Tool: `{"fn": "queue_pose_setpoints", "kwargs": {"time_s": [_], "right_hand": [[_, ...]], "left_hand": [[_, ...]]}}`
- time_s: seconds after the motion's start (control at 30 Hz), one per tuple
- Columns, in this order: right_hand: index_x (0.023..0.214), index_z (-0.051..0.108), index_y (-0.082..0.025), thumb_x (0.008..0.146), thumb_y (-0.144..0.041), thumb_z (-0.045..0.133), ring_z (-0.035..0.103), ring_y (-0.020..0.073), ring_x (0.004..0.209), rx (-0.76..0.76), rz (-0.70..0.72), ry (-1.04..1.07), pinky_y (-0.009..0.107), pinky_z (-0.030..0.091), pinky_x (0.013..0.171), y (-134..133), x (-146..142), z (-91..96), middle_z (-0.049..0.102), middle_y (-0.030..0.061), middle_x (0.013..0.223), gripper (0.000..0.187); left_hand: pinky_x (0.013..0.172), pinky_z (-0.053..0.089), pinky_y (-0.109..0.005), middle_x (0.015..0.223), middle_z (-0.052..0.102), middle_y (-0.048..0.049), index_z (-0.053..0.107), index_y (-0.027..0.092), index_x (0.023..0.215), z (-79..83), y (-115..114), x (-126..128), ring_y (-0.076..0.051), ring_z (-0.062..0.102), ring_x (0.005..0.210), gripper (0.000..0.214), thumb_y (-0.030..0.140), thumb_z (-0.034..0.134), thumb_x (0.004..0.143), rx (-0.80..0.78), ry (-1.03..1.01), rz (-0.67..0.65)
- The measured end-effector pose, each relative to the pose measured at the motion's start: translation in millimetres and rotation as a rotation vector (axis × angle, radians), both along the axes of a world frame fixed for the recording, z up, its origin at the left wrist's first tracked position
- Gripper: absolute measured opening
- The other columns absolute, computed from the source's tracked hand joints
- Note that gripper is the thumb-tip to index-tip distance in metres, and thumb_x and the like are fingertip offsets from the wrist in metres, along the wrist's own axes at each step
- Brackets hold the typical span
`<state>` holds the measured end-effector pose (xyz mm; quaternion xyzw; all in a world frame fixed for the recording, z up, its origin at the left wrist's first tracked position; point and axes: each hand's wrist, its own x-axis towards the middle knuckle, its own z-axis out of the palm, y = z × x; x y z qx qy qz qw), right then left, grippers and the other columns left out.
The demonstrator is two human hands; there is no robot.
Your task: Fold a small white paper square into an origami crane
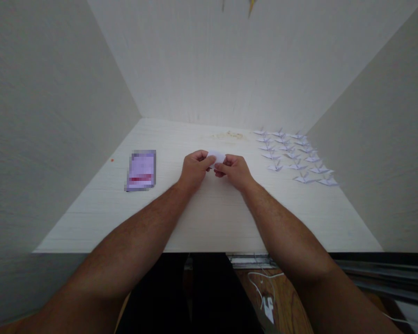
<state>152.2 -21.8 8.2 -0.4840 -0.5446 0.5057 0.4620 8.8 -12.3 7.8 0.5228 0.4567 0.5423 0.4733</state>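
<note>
Between my two hands is a small piece of white folded paper (216, 155), held above the middle of the white table. My left hand (196, 168) pinches its left side, with the thumb lying across the front. On the other side my right hand (231, 169) grips the lower right part between thumb and fingers. The fingers cover much of the paper, so its full shape is hidden. Over to the right, several folded white paper cranes (289, 155) stand in loose rows on the table.
A blurred purple packet (142, 169) lies on the left of the white table (209, 222). Near it is a tiny orange bit (112, 160). Brownish marks (233, 135) stain the back. Walls enclose three sides. Below, a white cable (261, 292) and power strip (268, 310) lie on the floor.
</note>
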Motion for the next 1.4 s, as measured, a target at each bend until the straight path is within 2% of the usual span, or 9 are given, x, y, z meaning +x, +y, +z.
{"fn": "queue_pose_setpoints", "kwargs": {"time_s": [0.2,0.4,0.57,0.67,0.73,0.87,1.03,1.3,1.4], "right_hand": [[0.07,0.06,-0.019,0.067,-0.031,0.074,0.058,0.0102,0.048,0.086,-0.07,-0.057,0.02,0.044,0.046,1.2,4.5,0.1,0.06,-0.0042,0.053,0.018],[0.063,0.058,-0.019,0.077,-0.032,0.061,0.056,0.0101,0.048,0.112,-0.131,-0.059,0.023,0.05,0.051,3.7,5.8,-2.2,0.059,-0.0023,0.053,0.019],[0.067,0.058,-0.02,0.07,-0.032,0.068,0.059,0.0111,0.052,0.11,-0.106,0.005,0.024,0.052,0.052,4.7,6.4,-1.9,0.062,-0.0024,0.058,0.017],[0.064,0.057,-0.02,0.074,-0.032,0.064,0.057,0.0105,0.049,0.142,-0.153,-0.02,0.023,0.05,0.051,5.1,7.4,-1.0,0.059,-0.0029,0.055,0.017],[0.064,0.058,-0.02,0.077,-0.035,0.063,0.057,0.0107,0.049,0.141,-0.164,-0.037,0.024,0.051,0.052,5.3,7.6,-1.0,0.059,-0.0029,0.054,0.02],[0.069,0.058,-0.02,0.077,-0.043,0.067,0.058,0.0105,0.049,0.094,-0.087,-0.037,0.024,0.051,0.052,4.6,6.9,-3.2,0.061,-0.0026,0.055,0.026],[0.07,0.057,-0.019,0.077,-0.043,0.068,0.058,0.0103,0.049,0.121,-0.018,-0.053,0.022,0.048,0.05,2.6,6.9,-2.9,0.062,-0.0022,0.056,0.027],[0.07,0.058,-0.018,0.071,-0.021,0.069,0.063,0.0116,0.053,0.121,-0.036,-0.108,0.022,0.047,0.051,0.7,2.7,5.4,0.065,-0.0018,0.058,0.011],[0.071,0.058,-0.019,0.064,-0.015,0.068,0.063,0.0113,0.056,0.128,-0.019,-0.067,0.022,0.049,0.055,1.3,1.4,5.0,0.066,-0.0028,0.061,0.013]], "left_hand": [[0.049,0.036,-0.022,0.055,0.057,0.0025,0.062,0.016,0.063,2.4,-0.5,-1.1,-0.008,0.047,0.051,0.016,0.029,0.07,0.067,-0.003,0.057,-0.048],[0.049,0.037,-0.022,0.055,0.058,0.0023,0.059,0.017,0.063,-0.2,1.0,-2.1,-0.008,0.048,0.05,0.02,0.032,0.071,0.067,-0.005,0.085,-0.127],[0.048,0.036,-0.022,0.056,0.059,0.0014,0.061,0.016,0.066,-0.2,0.4,-2.7,-0.008,0.048,0.05,0.02,0.034,0.071,0.069,-0.021,0.11,-0.153],[0.048,0.036,-0.022,0.057,0.06,0.0012,0.062,0.016,0.067,1.3,-1.5,-2.4,-0.008,0.05,0.05,0.018,0.031,0.072,0.067,-0.017,0.127,-0.193],[0.049,0.036,-0.022,0.057,0.06,0.0017,0.062,0.016,0.068,2.7,-2.8,-1.9,-0.008,0.05,0.05,0.016,0.029,0.072,0.066,-0.014,0.136,-0.181],[0.047,0.033,-0.021,0.054,0.056,0.0027,0.061,0.016,0.065,5.6,-4.1,-1.5,-0.008,0.047,0.049,0.018,0.031,0.071,0.068,0.001,0.141,-0.093],[0.047,0.033,-0.021,0.054,0.057,0.0028,0.061,0.016,0.064,6.5,-3.8,-1.3,-0.008,0.047,0.05,0.019,0.031,0.072,0.066,0.008,0.121,-0.06],[0.046,0.035,-0.02,0.053,0.057,0.0028,0.063,0.015,0.065,1.4,0.8,-1.3,-0.008,0.048,0.048,0.012,0.026,0.068,0.066,-0.004,0.098,0.04],[0.046,0.034,-0.021,0.052,0.056,0.003,0.063,0.015,0.066,-0.1,2.0,-2.2,-0.008,0.048,0.048,0.012,0.027,0.068,0.067,0.017,0.078,0.035]]}}
